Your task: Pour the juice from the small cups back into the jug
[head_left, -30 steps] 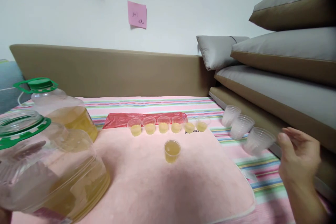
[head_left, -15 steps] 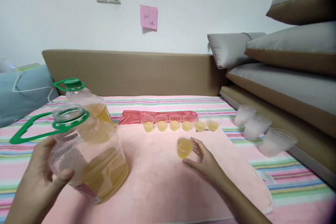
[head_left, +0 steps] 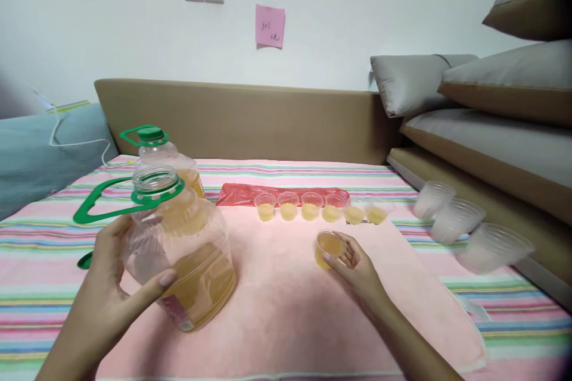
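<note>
My left hand (head_left: 111,289) is wrapped round the side of a large clear plastic jug (head_left: 203,283), about half full of yellow liquid. The jug has no cap on and tilts slightly; its green handle ring (head_left: 107,205) sticks out to the left. My right hand (head_left: 360,268) grips a small clear plastic cup (head_left: 329,245) of yellow liquid between thumb and fingers. Beyond it, several like cups (head_left: 310,208) stand in a row, each with a shallow amount of the liquid. The pink cloth (head_left: 286,309) lies under them all.
A second jug (head_left: 172,166) with a green cap stands behind the first. A loose green cap (head_left: 84,260) lies left of my wrist. Three stacks of cups (head_left: 458,220) lie on the right, beside piled cushions (head_left: 491,131). Red plastic (head_left: 239,193) lies behind the row.
The view has turned a little left, so everything sits further right. My right thumb and fingers have closed round the cup. A loose green cap has come into sight behind my left wrist.
</note>
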`<state>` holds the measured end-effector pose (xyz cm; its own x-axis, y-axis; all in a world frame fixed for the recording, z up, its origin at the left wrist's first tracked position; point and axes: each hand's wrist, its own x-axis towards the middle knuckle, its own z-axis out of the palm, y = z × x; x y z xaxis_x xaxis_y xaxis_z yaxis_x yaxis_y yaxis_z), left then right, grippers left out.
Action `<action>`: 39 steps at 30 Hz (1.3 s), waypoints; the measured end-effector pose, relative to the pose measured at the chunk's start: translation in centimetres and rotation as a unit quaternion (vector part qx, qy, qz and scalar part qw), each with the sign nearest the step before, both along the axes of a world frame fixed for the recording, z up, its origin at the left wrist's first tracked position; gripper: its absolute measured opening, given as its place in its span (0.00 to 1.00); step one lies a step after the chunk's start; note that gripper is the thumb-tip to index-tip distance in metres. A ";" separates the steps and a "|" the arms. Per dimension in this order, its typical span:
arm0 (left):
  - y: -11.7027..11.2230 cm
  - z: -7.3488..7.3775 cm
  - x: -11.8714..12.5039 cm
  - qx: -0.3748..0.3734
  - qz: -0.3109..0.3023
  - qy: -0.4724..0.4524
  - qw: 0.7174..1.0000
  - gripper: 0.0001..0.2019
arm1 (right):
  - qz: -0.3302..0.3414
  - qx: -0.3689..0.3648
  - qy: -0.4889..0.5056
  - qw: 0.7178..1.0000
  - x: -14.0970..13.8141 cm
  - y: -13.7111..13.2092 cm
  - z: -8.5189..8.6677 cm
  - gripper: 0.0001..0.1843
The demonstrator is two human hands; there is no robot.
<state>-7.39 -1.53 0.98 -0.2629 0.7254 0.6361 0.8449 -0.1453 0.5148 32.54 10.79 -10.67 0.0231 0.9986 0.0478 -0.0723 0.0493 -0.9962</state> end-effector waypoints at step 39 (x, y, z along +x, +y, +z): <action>0.6 -1.0 -0.6 0.012 -0.145 -0.151 0.978 0.45 | 0.132 0.178 0.072 0.972 -7.8 0.4 18.2 0.29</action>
<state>-7.99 -0.94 -0.07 -0.2268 0.7831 0.5790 0.5774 -0.3706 0.7275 24.76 11.17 7.56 -0.1994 0.8914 0.4069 -0.2666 0.3503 -0.8979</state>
